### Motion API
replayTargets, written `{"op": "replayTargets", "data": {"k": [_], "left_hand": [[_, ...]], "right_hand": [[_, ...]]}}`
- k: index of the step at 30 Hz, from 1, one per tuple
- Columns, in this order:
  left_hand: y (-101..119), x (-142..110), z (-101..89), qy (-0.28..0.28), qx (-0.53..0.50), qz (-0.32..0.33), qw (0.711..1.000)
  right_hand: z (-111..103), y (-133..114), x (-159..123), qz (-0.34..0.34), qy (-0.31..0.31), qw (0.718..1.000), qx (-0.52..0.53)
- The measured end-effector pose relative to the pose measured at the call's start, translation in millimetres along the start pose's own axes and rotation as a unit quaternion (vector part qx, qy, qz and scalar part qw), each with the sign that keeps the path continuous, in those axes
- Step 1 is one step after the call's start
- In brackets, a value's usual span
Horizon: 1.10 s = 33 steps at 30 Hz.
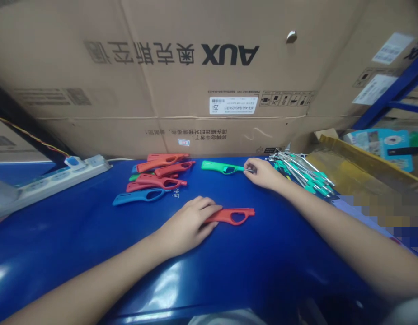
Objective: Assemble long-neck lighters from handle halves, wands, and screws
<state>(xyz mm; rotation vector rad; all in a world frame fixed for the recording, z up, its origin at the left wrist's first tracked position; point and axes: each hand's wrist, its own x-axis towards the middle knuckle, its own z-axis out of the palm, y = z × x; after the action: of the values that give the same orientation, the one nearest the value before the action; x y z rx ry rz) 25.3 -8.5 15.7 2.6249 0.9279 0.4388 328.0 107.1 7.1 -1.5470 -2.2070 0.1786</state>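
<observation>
My left hand [197, 221] is closed around the rear end of an orange-red lighter handle [237, 216], whose trigger loop points right. Farther back, my right hand [263, 174] pinches the front end of a green lighter [212, 166], where a bit of metal tube shows between the fingers. The green lighter lies on the blue table [144, 275], with a teal trigger in its loop. Left of it is a loose pile of red lighter handles [171, 169], and a blue lighter handle [137, 197] lies in front of that pile.
A heap of metal lighter tubes with teal triggers [312, 178] lies beside my right forearm. A white power strip [63, 178] runs along the left edge. A large cardboard sheet [181, 95] stands behind the table. An open carton [374, 158] is at the right, near a blue metal frame [388, 95].
</observation>
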Motion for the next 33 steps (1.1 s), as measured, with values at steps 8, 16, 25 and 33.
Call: {"op": "replayTargets", "data": {"k": [8, 16, 25, 33], "left_hand": [[-4.1, -3.4, -3.2, -0.011, -0.001, 0.01, 1.0], [-7.2, -4.9, 1.8, 0.015, -0.029, 0.007, 0.999], [-10.8, -4.0, 3.3, 0.034, -0.059, -0.034, 0.997], [-16.3, 2.4, 9.9, 0.085, -0.09, -0.047, 0.991]], "right_hand": [[22.5, 4.9, 43.4, -0.008, -0.002, 0.998, -0.055], [25.8, -22.0, 46.9, -0.004, 0.093, 0.993, -0.07], [-8.4, -84.5, -32.0, -0.156, 0.015, 0.987, 0.035], [-21.3, -82.5, -72.0, -0.255, -0.154, 0.954, 0.046]]}}
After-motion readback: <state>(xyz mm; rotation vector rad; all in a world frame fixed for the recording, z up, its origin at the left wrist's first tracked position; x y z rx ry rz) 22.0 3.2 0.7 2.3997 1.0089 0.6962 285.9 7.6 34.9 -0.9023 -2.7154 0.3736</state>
